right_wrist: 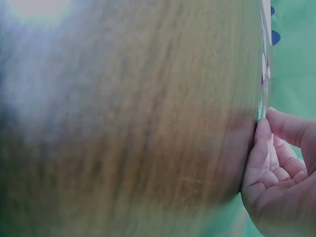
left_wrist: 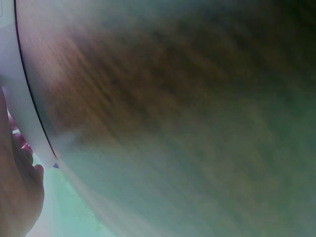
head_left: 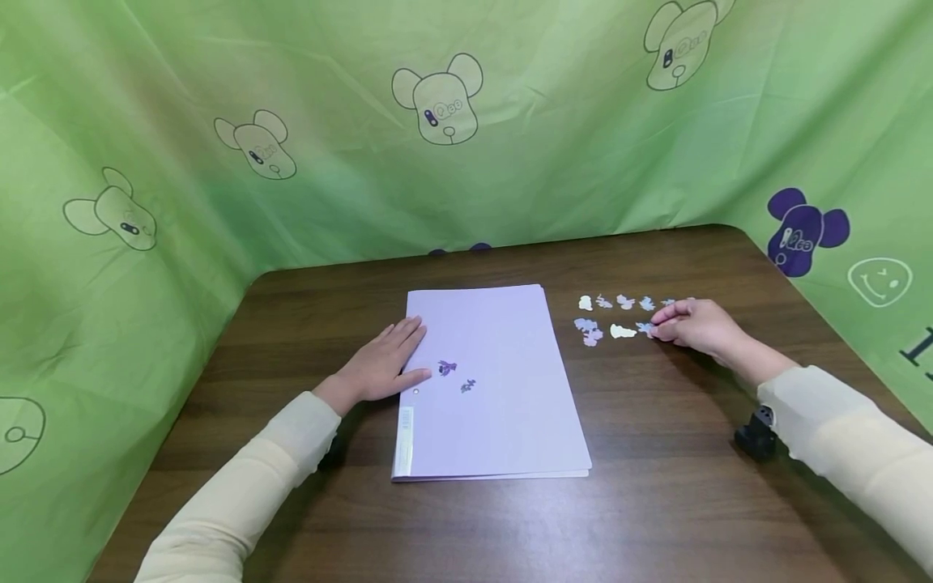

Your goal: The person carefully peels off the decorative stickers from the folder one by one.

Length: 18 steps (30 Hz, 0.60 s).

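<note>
A lilac folder (head_left: 503, 405) lies flat on the table with two small figure stickers on it, a purple one (head_left: 447, 368) and a greyish one (head_left: 468, 386). My left hand (head_left: 382, 360) rests on the folder's left edge with fingers extended, thumb beside the purple sticker. To the folder's right, my right hand (head_left: 696, 328) pinches a small blue sticker (head_left: 644, 329) at the table surface between thumb and fingertips. In the right wrist view the thumb and index finger of the right hand (right_wrist: 281, 163) nearly meet there; the sticker itself is barely visible.
Several small stickers lie in two rows right of the folder, among them a white one (head_left: 623, 331), a pink one (head_left: 625, 301) and a blue one (head_left: 647, 303). A green printed curtain (head_left: 328, 219) surrounds the brown wooden table (head_left: 656, 510). A black device (head_left: 756, 436) sits under the right wrist.
</note>
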### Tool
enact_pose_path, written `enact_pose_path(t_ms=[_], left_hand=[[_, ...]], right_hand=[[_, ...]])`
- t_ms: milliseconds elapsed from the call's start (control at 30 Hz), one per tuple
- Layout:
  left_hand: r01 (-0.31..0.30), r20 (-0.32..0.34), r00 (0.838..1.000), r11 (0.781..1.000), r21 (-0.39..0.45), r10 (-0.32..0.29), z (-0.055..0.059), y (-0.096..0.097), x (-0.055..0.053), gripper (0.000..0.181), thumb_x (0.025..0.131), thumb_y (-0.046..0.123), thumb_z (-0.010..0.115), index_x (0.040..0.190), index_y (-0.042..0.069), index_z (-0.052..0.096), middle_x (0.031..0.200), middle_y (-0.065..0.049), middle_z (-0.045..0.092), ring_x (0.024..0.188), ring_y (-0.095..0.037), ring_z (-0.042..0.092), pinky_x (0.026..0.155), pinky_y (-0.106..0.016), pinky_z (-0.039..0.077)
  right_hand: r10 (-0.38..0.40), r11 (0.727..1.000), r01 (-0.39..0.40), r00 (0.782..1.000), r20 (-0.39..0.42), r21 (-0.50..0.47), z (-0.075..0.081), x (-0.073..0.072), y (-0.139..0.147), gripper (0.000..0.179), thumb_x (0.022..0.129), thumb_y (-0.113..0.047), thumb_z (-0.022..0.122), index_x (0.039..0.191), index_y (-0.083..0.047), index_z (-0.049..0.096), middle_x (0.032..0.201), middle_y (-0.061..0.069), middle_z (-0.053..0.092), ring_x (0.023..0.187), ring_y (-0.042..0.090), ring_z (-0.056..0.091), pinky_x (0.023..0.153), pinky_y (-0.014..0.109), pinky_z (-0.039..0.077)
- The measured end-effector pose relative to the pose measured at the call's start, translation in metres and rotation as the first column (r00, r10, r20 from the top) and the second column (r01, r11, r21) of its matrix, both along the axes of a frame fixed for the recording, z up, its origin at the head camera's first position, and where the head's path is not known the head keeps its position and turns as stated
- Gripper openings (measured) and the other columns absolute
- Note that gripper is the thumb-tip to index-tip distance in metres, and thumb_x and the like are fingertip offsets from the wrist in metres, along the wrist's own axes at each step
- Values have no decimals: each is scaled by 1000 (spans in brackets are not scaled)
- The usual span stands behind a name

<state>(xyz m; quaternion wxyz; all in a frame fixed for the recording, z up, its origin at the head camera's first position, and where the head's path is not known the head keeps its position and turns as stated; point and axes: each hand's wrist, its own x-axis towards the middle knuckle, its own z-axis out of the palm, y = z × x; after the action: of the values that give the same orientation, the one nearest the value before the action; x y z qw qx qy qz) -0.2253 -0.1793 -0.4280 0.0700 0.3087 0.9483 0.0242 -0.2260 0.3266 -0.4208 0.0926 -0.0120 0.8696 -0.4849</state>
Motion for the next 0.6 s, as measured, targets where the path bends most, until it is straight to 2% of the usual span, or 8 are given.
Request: enact_pose_path(t_ms=[300,600], left_hand=[[1,-8,1000,1000,2,-1,-1,0,-1,87,96,67,30,156,7,13,162,-8,5,147,-20,2,117,-36,6],[3,-7,1000,1000,5,-3,0,0,0,87,96,67,30,156,7,13,162,-8,5,147,-20,2,117,-37,6]], right_hand=[[-1,999,3,999,51,-36,8,1,0,40,89,-6,68,119,16,51,84,-4,69,73,2,60,65,25,53],[-8,999,8,1000,-2,-54,17,4,-20,42,91,-8,66,121,15,50,88,-2,69,75,3,62,68,26,55]])
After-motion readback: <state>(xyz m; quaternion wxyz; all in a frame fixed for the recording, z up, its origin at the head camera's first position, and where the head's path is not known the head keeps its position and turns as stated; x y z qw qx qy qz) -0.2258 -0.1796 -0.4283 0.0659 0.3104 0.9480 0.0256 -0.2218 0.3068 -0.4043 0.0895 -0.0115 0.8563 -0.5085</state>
